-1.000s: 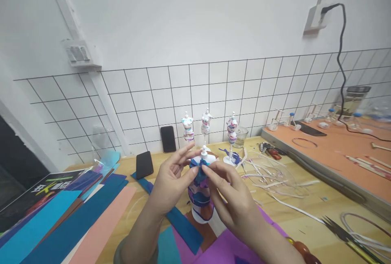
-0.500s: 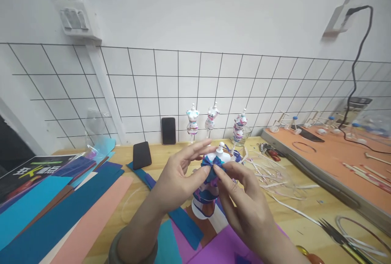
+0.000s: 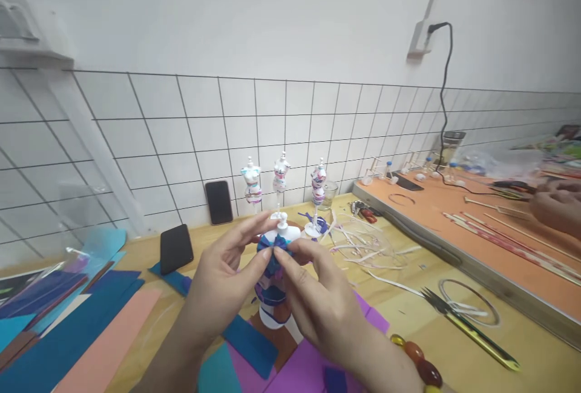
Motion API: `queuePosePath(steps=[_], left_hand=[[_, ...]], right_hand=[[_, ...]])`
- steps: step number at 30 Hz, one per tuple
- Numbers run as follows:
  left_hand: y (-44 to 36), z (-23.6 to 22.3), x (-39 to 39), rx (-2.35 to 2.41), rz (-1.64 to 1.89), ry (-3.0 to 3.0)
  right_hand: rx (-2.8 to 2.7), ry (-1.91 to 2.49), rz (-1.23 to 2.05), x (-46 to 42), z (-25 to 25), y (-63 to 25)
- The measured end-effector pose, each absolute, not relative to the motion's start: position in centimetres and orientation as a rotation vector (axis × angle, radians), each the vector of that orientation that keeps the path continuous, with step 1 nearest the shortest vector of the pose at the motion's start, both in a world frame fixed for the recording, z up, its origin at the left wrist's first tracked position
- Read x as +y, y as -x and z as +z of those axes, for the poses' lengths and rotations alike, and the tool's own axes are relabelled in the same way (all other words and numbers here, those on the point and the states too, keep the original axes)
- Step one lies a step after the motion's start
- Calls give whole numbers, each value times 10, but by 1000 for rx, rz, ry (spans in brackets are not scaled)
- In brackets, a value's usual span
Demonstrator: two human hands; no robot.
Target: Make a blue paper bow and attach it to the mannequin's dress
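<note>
A small white dress-form mannequin (image 3: 282, 223) stands upright in front of me, wrapped in blue, purple and teal pieces. At its chest sits a dark blue bow (image 3: 275, 244). My left hand (image 3: 229, 281) pinches the bow's left part with thumb tip, its other fingers curving behind the mannequin's shoulder. From the other side, my right hand (image 3: 318, 296) presses thumb and index finger against the bow's middle. The fingertips of both hands nearly meet. Under the mannequin's white base lie a blue strip (image 3: 252, 344) and purple sheets (image 3: 299, 372). Much of the mannequin's waist is hidden by my hands.
Three decorated mannequins (image 3: 280, 176) stand along the wall, near a glass (image 3: 329, 194). Two phones (image 3: 176, 249) are at the left, beside coloured strips (image 3: 109, 332). Right of me are tangled ribbons (image 3: 363, 238), a craft knife (image 3: 481, 340) and an orange board (image 3: 454, 199). Another person's hand (image 3: 560, 202) shows at the far right.
My view has turned to the right, so everything appears shifted left. Another person's hand has come into view at the right edge. Both my hands stay on the bow.
</note>
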State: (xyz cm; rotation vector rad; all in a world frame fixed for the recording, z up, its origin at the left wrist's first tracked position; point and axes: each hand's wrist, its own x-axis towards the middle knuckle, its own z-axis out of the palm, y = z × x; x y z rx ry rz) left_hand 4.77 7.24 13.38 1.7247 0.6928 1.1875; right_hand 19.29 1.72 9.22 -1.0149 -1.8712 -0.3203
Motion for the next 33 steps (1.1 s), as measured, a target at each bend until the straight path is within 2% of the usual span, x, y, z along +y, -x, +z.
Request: queuePosePath(steps=[7,10,12,17,25,33], left_hand=[[-48,133,73,784,1224,-1732],[-48,133,74,804,1245,-1745],[-49,134,73,822,1248,-1749],[-54,137,68,895,1267,-1726],[-57,137,66,857,1343,-1727],[-57,134,69,749,1358,-1685]], right_hand=[[-1487,934,2,17,105,-203],[-1360,1224,-15,32,110,-245],[-1441,1712,62,45,106,-281],[-1455,2131,165,63,72,-344],[-1470,2551,251,75,29,-357],[-1455,2695,266,84,13,-359]])
